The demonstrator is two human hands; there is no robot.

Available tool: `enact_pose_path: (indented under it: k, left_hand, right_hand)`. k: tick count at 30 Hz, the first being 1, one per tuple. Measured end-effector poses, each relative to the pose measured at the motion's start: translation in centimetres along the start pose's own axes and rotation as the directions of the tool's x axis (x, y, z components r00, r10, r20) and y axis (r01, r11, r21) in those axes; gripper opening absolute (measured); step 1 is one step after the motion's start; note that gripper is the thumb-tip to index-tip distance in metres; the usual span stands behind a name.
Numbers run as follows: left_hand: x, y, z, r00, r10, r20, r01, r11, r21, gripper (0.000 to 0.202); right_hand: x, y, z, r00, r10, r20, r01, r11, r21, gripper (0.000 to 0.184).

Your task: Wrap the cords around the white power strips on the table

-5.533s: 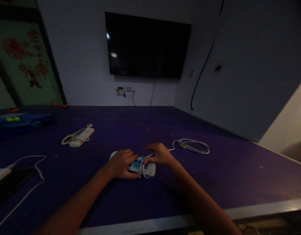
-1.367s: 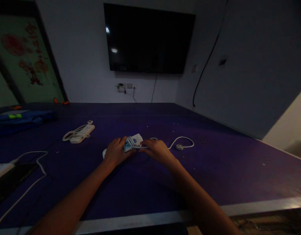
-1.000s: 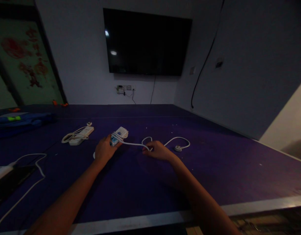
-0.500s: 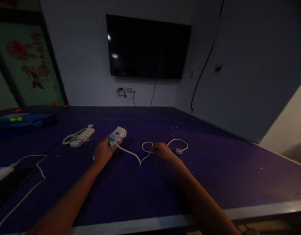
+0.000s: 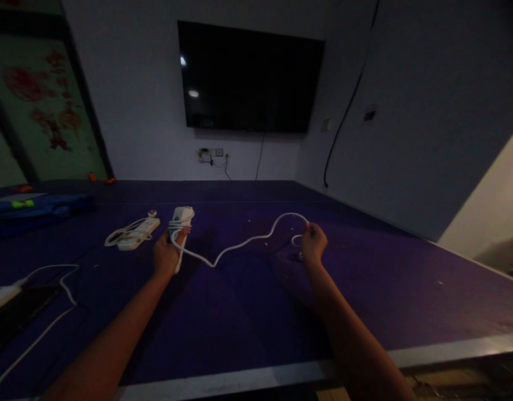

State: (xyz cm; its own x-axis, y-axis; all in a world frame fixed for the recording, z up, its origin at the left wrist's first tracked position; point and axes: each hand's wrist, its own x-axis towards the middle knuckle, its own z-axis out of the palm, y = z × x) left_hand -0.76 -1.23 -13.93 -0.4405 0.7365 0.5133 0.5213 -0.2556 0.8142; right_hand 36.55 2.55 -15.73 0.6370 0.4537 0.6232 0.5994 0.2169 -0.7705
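Note:
My left hand (image 5: 167, 250) is closed round a white power strip (image 5: 182, 214), which it holds tilted up above the purple tabletop. Several turns of white cord are wrapped round the strip's body. From there the loose cord (image 5: 243, 243) runs in a wavy line to the right. My right hand (image 5: 314, 243) pinches that cord well away from the strip. The cord's plug (image 5: 300, 256) shows only in part behind the right hand, beside a small loop of cord.
A second white power strip (image 5: 139, 233) with bundled cord lies left of my left hand. Another white strip (image 5: 1, 296) and its cord are at the left edge. Blue cloth (image 5: 51, 206) lies at the far left. A black cable (image 5: 343, 120) hangs by the right wall.
My right hand has moved right and drawn the cord out, so its middle loop is gone. My left hand has shifted left with the power strip and turned it more upright.

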Motion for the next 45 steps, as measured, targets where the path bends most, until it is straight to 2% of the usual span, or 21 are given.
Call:
enact_pose_path:
  k: [3,7,9,11,15,17,19,20,22,23,24,25,26,28,29,30,32,34,39,41,45]
  left_hand:
    - [0.6,-0.3,-0.4,0.993,-0.053,-0.107,0.05,0.998,-0.025,0.051]
    - [0.7,-0.5,-0.7,0.995,-0.065,-0.074,0.074,0.99,0.12,0.051]
    - [0.4,-0.2,-0.8,1.0,0.009,-0.028,0.0,0.959,0.283,0.052]
    - [-0.1,0.3,-0.7,0.991,0.128,0.037,-0.13,0.87,0.475,0.058]
    - [-1.6,1.7,0.1,0.933,0.278,0.228,-0.358,0.668,0.652,0.069]
    - [-2.4,2.4,0.4,0.907,0.305,0.291,-0.421,0.627,0.655,0.069]
    - [-3.0,3.0,0.6,0.889,0.329,0.318,-0.457,0.609,0.648,0.07]
    - [-3.2,3.2,0.7,0.883,0.34,0.322,-0.468,0.604,0.645,0.07]
    - [-3.5,3.5,0.7,0.877,0.354,0.324,-0.479,0.598,0.643,0.071]
    - [-3.6,3.6,0.6,0.876,0.357,0.324,-0.481,0.595,0.644,0.07]
    - [-3.6,3.6,0.6,0.876,0.356,0.325,-0.481,0.594,0.645,0.069]
    - [-3.7,3.7,0.6,0.877,0.353,0.327,-0.48,0.593,0.647,0.068]
    - [-3.7,3.7,0.6,0.879,0.347,0.327,-0.476,0.593,0.649,0.067]
    - [-3.6,3.7,0.5,0.884,0.336,0.326,-0.468,0.595,0.654,0.064]
    - [-3.6,3.7,0.5,0.886,0.331,0.325,-0.463,0.597,0.655,0.064]
    - [-3.6,3.6,0.5,0.888,0.326,0.325,-0.46,0.598,0.656,0.064]
    - [-3.5,3.4,0.5,0.889,0.318,0.33,-0.458,0.602,0.655,0.064]
    - [-3.3,3.1,0.5,0.891,0.31,0.332,-0.454,0.602,0.657,0.064]
    - [-2.8,2.3,0.5,0.885,0.287,0.366,-0.464,0.595,0.656,0.063]
    - [-2.8,2.2,0.7,0.856,0.288,0.429,-0.511,0.593,0.622,0.063]
    - [-3.5,2.4,1.1,0.749,0.343,0.568,-0.642,0.589,0.491,0.065]
  right_hand:
    - [2.3,2.3,-1.6,0.939,0.241,-0.244,-0.252,0.968,-0.014,0.035]
    - [4.0,4.8,-3.4,0.892,0.33,-0.309,-0.357,0.934,-0.031,0.034]
    - [4.2,5.9,-4.0,0.868,0.381,-0.319,-0.416,0.908,-0.048,0.032]
    - [4.2,6.8,-4.5,0.846,0.428,-0.32,-0.473,0.877,-0.078,0.029]
    - [3.8,6.9,-5.3,0.821,0.472,-0.32,-0.539,0.826,-0.165,0.03]
    - [3.5,5.3,-5.2,0.86,0.4,-0.318,-0.479,0.847,-0.231,0.033]
    - [2.8,2.6,-4.7,0.965,0.097,-0.244,-0.188,0.904,-0.383,0.033]
    - [2.3,0.9,-4.2,0.981,-0.033,-0.19,-0.046,0.917,-0.396,0.03]
    - [0.6,-2.7,-3.3,0.976,-0.215,0.031,0.214,0.925,-0.314,0.03]
    - [-0.5,-4.4,-2.8,0.949,-0.268,0.166,0.303,0.921,-0.244,0.033]
    - [-1.8,-5.9,-2.3,0.889,-0.321,0.326,0.384,0.91,-0.153,0.036]
    - [-3.2,-7.3,-1.9,0.783,-0.385,0.489,0.459,0.888,-0.035,0.038]
    - [-4.7,-8.4,-1.5,0.616,-0.465,0.636,0.519,0.847,0.117,0.037]
    - [-7.5,-9.9,-0.9,0.277,-0.561,0.78,0.544,0.761,0.354,0.034]
    - [-8.7,-10.3,-0.6,0.164,-0.571,0.805,0.546,0.732,0.407,0.034]
    - [-9.7,-10.4,-0.4,0.091,-0.559,0.824,0.573,0.706,0.416,0.035]
    - [-10.9,-10.3,0.2,0.031,-0.499,0.866,0.623,0.687,0.374,0.021]
    - [-11.2,-9.9,0.6,0.048,-0.488,0.872,0.637,0.687,0.349,0.016]
    - [-9.4,-9.4,0.3,0.219,-0.603,0.767,0.629,0.688,0.361,0.021]
    - [-8.7,-9.3,-0.2,0.265,-0.628,0.732,0.647,0.678,0.348,0.02]
    - [-7.8,-9.2,-1.0,0.36,-0.658,0.662,0.683,0.669,0.293,0.021]
